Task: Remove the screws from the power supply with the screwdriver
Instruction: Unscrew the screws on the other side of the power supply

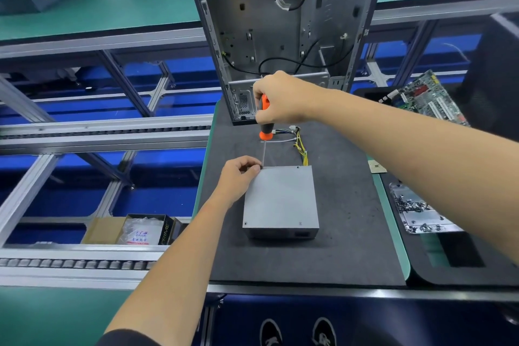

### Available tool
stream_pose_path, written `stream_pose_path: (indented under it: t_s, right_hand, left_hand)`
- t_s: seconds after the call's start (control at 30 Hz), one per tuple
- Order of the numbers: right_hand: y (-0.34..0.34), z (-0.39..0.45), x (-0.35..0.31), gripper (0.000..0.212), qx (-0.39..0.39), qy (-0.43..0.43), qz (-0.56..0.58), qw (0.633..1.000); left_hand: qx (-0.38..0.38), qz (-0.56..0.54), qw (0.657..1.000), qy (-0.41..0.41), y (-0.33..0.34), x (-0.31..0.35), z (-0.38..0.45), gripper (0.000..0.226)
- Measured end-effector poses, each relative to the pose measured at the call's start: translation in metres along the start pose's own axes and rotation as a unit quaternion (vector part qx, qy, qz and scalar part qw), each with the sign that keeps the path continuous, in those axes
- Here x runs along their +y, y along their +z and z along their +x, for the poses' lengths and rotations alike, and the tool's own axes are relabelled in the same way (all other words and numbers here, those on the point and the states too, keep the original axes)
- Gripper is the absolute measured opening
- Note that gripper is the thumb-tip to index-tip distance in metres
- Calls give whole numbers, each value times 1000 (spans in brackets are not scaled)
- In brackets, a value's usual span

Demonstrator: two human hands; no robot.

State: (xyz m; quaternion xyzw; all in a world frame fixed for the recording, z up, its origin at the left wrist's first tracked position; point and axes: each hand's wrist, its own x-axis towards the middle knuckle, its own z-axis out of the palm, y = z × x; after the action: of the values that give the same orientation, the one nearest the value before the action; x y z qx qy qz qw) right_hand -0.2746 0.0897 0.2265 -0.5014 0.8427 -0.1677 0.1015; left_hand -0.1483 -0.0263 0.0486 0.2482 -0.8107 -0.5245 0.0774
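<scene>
Power supply: grey metal box lying flat on the dark mat of the bench, its wire bundle trailing toward the open computer case.
Screwdriver: orange and black handle, upright, tip at the box's far left corner.
Right hand: wrapped round the handle.
Left hand: fingers curled, pinching at the shaft's tip.
Tray of screws: right of the mat.

Matt grey metal on dark foam

The power supply is smooth, matt grey sheet metal; the screwdriver has a glossy orange-and-black plastic handle and bright steel shaft; the mat looks rough, dull foam; the computer case is bare shiny metal.
</scene>
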Motion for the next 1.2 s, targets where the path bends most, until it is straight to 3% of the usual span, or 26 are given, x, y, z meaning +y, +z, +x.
stream_pose_path:
  t_s: [0.4, 0.63, 0.8, 0.87, 1.1, 1.2]
  right_hand:
    - [0, 1, 1, 21, 25, 39, -3, 999]
    - [8, 8, -15, 31, 23, -5, -89, 996]
    - [-7, 15, -25, 5, -122, -91, -77, 985]
    - [-13, 16, -22, 10, -144, -87, -69, 983]
    - [0, 12, -9, 12, -13, -21, -33, 999]
    - [3, 12, -12, 15, 4, -2, -34, 999]
  left_hand:
    - [-20, 26, 999, 22, -1, 3, 2, 15]
    - [-53, 72, 995, 50, -11, 11, 13, 19]
    - [-43, 37, 998, 10, -14, 5, 9, 23]
    - [-42, 27, 999, 3, -15, 4, 8, 23]
    - [-57, 80, 994, 52, -13, 6, 6, 7]
    - [-35, 103, 991, 83, -9, 7, 9, 5]
